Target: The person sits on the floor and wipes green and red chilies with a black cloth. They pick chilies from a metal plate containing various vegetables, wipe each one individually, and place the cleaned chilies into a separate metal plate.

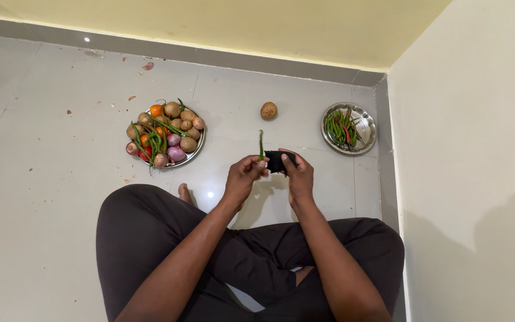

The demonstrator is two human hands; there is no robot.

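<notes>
Head view: left hand pinches green chili; right hand grips black cloth.

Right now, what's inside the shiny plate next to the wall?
The small steel plate holds a pile of green chillies and one red chilli. Whatever lies under the pile is covered.

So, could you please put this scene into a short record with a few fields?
Setting: person sitting cross-legged on a grey tiled floor in a corner
Left hand: pinches a green chilli, held upright
Right hand: grips a black object, kind unclear
Mixed plate: steel, with potatoes, onions, tomatoes and green chillies
Chilli plate: steel, with green chillies and a red one, near the wall
Loose potato: alone on the floor between the plates
</notes>
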